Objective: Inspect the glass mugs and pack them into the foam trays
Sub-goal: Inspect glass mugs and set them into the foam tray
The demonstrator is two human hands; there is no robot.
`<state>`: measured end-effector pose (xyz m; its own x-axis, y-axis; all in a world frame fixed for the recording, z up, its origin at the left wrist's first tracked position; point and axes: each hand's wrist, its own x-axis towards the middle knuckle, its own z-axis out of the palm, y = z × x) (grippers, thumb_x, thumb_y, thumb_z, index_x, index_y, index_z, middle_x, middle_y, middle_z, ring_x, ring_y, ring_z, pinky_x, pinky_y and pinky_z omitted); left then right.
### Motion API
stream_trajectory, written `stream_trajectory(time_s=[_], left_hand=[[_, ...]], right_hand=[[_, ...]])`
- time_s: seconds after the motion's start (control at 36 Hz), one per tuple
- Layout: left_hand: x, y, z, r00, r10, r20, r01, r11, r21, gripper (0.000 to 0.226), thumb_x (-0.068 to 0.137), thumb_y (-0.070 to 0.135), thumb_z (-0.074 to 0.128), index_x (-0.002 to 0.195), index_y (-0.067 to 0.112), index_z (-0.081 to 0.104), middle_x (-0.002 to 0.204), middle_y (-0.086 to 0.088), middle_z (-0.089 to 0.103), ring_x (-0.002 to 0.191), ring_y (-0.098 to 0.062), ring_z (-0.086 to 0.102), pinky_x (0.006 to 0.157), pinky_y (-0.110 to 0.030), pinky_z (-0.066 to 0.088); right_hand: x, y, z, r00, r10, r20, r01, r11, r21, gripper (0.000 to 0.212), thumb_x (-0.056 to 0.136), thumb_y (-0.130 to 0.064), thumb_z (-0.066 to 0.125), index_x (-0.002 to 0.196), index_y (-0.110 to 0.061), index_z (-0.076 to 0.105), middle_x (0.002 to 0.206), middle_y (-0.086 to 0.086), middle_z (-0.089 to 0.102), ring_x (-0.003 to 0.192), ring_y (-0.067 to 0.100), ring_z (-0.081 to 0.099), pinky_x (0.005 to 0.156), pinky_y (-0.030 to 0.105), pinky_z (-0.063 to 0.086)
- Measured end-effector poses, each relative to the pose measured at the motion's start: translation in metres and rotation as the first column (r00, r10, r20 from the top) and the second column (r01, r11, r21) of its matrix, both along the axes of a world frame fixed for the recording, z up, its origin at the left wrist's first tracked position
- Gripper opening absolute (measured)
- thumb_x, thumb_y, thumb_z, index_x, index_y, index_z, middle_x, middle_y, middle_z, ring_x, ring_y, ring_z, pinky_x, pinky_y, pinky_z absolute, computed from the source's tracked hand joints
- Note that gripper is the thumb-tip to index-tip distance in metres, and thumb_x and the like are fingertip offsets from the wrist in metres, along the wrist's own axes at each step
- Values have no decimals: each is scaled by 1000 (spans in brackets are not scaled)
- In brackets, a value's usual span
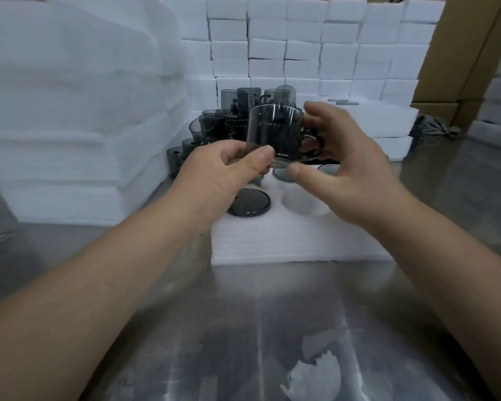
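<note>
Both bare forearms reach forward from the near edge of the shiny steel table (pixel 243 314) and meet above the white foam tray (pixel 287 241). Between them they hold one smoky grey glass mug (pixel 272 131) in the air over the tray's far half, upright and slightly tilted, its handle turned to the right.

The left hand (pixel 214 175) is curled. Its thumb presses the mug's lower left wall and its fingers are tucked behind, a tight pinch near the base. The right hand (pixel 342 169) is more loosely spread. Its thumb lies under the edge of the base, and its fingers curve up behind the handle and rim, cupping that side.

The tray shows four round pockets:
- the near left one holds one dark glossy round disc (pixel 248 203);
- the near right pocket (pixel 304 202) has only foam showing in it;
- the two far ones, partly hidden under the hands, each show a grey disc.

Beyond the tray is a heap of matching grey mugs (pixel 237 111), too overlapped to count. Behind them is a wall of white foam blocks (pixel 301 47).

Left of the tray rises a tall stack of white foam sheets (pixel 70 111). To the far right are brown cardboard boxes (pixel 457 53). Nearer than the tray, one torn white scrap (pixel 315 374) lies on the steel.
</note>
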<state>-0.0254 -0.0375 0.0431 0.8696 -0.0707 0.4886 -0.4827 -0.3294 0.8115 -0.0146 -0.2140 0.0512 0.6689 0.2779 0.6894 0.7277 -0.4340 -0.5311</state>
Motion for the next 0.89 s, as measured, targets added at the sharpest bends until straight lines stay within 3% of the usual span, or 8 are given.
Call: stream_trajectory(time_s=[0.06, 0.11, 0.25, 0.39, 0.58, 0.67, 0.78, 0.89], left_hand=[[0, -1, -1, 1000, 4, -26, -4, 1000, -7, 44, 72, 55, 55, 95, 20, 69, 90, 5, 73, 89, -7, 67, 93, -34, 49], [-1, -2, -2, 999, 2, -42, -2, 1000, 2, 45, 73, 54, 54, 95, 19, 69, 90, 4, 73, 90, -9, 67, 94, -37, 48], [0, -3, -4, 999, -5, -52, 5, 1000, 2, 37, 77, 54, 48, 84, 24, 69, 85, 6, 73, 86, -9, 68, 95, -38, 47], [2, -2, -4, 996, -56, -73, 47, 992, -120, 38, 82, 46, 42, 87, 22, 71, 94, -6, 73, 90, -23, 67, 100, -49, 41], [6, -2, -7, 993, -65, -96, 50, 988, -148, 40, 82, 46, 41, 74, 24, 74, 86, -3, 73, 82, -18, 69, 100, -51, 40], [7, -2, -8, 994, -55, -99, 40, 989, -146, 44, 82, 48, 39, 84, 18, 71, 86, -6, 73, 81, -19, 68, 101, -52, 38], [7, -3, -8, 994, -60, -87, 45, 986, -162, 45, 82, 47, 38, 84, 14, 69, 82, -2, 72, 74, -16, 67, 97, -48, 43], [6, -3, -9, 994, -55, -90, 40, 986, -162, 48, 81, 49, 39, 82, 13, 71, 87, -6, 73, 82, -20, 68, 92, -39, 48]], right_hand=[[1, 1, -2, 1000, 2, -14, -3, 999, -39, 73, 70, -40, 66, 136, -27, 38, 130, -13, 50, 116, 4, 52, 101, 33, 43], [3, 1, -3, 1000, -9, -6, 9, 999, -34, 78, 70, -39, 68, 139, -22, 37, 131, -10, 50, 116, 6, 53, 101, 34, 43], [7, 1, -4, 1000, -20, -8, 20, 999, -42, 69, 76, -33, 69, 138, -19, 42, 130, -4, 52, 118, 13, 52, 100, 40, 42], [6, 1, -4, 999, -37, -13, 36, 999, -32, 67, 79, -30, 69, 139, -19, 41, 132, -4, 52, 119, 13, 51, 101, 41, 41], [3, 0, -1, 999, -40, -29, 39, 999, -38, 52, 85, -31, 63, 134, -26, 46, 119, -18, 54, 111, 3, 52, 97, 29, 43], [3, -1, -2, 999, -33, -36, 32, 999, -30, 46, 86, -34, 62, 129, -31, 49, 105, -31, 52, 105, -3, 52, 93, 22, 42], [5, -2, -3, 997, -22, -76, 22, 1000, 6, 44, 81, -45, 59, 124, -36, 51, 101, -31, 55, 101, -7, 54, 89, 23, 46], [7, -1, -5, 994, -14, -108, 17, 999, 29, 23, 75, -52, 55, 97, -56, 49, 89, -35, 58, 89, -14, 56, 77, 13, 44]])
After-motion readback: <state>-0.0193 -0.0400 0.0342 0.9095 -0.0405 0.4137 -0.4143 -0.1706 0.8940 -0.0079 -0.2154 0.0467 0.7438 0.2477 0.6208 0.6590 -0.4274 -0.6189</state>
